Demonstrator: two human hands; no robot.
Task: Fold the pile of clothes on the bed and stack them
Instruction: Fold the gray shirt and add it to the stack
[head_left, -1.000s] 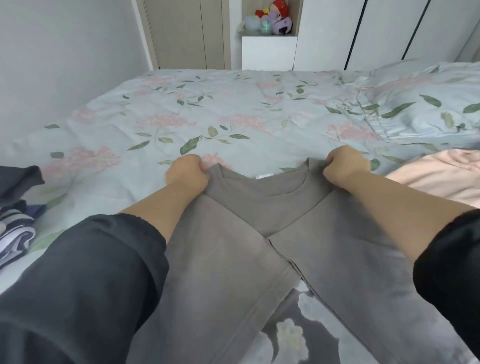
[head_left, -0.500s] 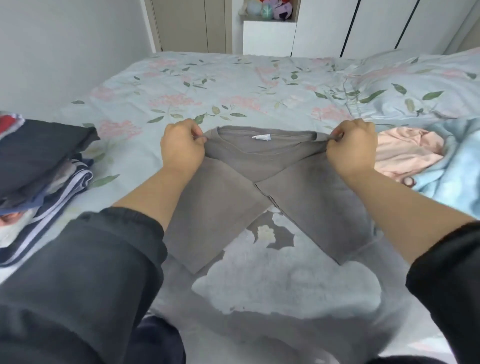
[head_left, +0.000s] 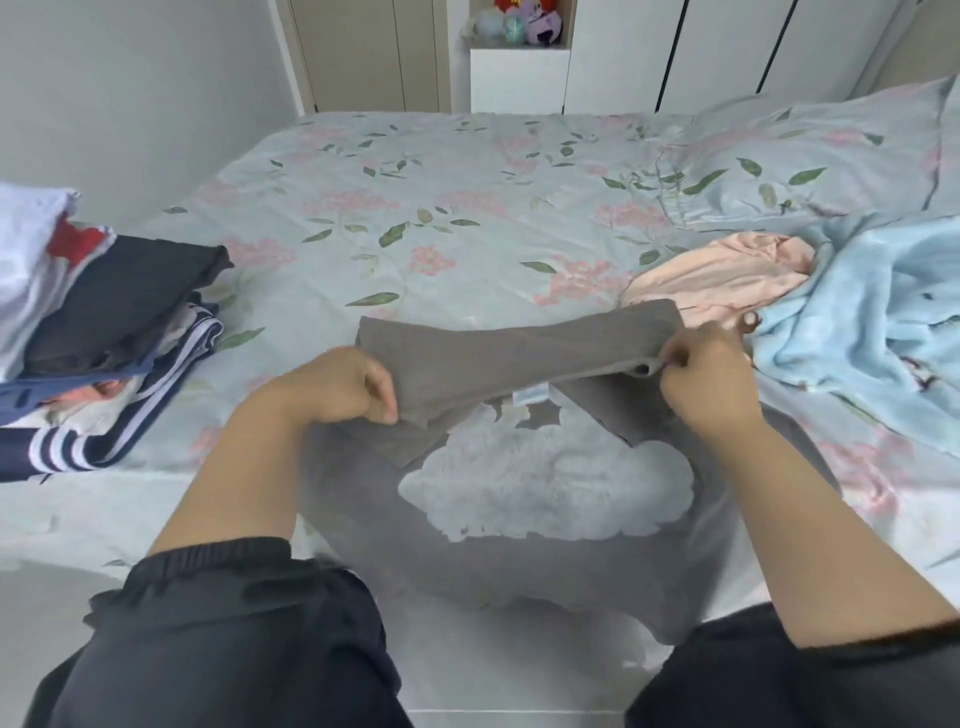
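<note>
since half a second ago the left hand (head_left: 340, 387) and right hand (head_left: 709, 379) had drawn the top of the shirt (head_left: 519, 351) toward me, over its body on the bed (head_left: 415, 208). curled fingers (head_left: 382, 400) pinched the fold's ends; i judged that level hands and a flat lay-down would keep it square.

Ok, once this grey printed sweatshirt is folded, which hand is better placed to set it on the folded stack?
Probably left: the left hand grips the grey printed sweatshirt on the side nearest the folded stack.
</note>
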